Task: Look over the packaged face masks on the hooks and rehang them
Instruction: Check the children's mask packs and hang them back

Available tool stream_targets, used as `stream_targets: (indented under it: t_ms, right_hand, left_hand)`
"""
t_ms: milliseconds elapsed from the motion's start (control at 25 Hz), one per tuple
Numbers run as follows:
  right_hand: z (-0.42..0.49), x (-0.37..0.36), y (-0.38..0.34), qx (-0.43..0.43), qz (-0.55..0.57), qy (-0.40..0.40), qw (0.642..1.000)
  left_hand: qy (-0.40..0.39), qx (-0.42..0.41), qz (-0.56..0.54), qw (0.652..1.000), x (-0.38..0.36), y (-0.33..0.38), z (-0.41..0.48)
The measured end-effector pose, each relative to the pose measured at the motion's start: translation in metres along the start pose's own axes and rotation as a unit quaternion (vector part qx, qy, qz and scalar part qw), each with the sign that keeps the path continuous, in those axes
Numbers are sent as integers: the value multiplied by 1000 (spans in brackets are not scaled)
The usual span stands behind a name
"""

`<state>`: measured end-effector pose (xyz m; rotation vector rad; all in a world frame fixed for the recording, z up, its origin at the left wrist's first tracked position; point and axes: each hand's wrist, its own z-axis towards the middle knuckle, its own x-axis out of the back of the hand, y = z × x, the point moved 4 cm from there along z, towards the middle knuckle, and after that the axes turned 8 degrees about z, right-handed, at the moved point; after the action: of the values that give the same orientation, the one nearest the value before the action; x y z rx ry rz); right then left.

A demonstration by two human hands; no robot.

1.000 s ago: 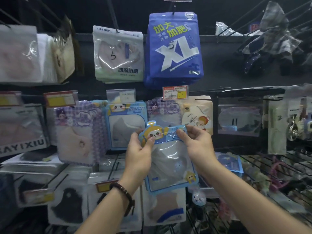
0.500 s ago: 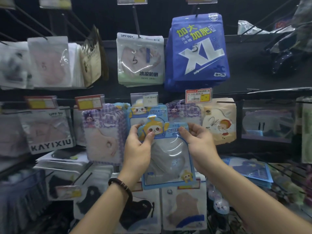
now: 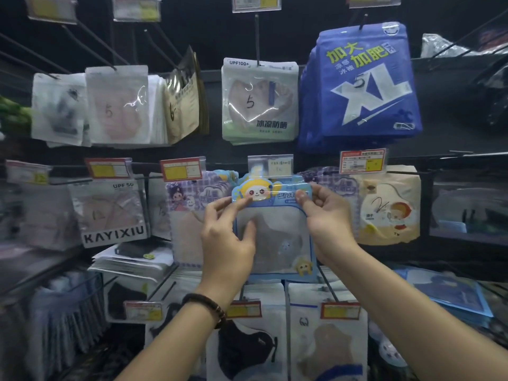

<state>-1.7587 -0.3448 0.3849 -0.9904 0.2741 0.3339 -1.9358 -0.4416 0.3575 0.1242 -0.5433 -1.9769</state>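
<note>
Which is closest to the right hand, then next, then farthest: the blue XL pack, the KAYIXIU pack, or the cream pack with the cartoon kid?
1. Cream pack: just to the right of the right hand.
2. Blue XL pack: one row up, above it.
3. KAYIXIU pack: far off to the left, same row.

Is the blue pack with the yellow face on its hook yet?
Cannot tell. Left hand and right hand pinch the pack by its top, just below a price tag; the hook is hidden.
</note>
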Motion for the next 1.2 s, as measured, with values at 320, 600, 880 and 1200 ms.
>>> stream_targets:
  t_ms: [320, 600, 880, 1200]
  right_hand:
    - [10, -6, -6, 36, -15, 18, 999]
    - [20, -11, -4, 24, -10, 40, 999]
    - [23, -9, 0, 88, -160, 33, 983]
    - [12, 29, -7, 162, -273, 20, 948]
  left_hand:
    - [25, -76, 22, 997, 3, -2, 9]
    - [-2, -62, 49, 997, -8, -8, 18]
    - [-48, -15, 63, 997, -25, -14, 15]
    - [-30, 9, 101, 994, -28, -11, -6]
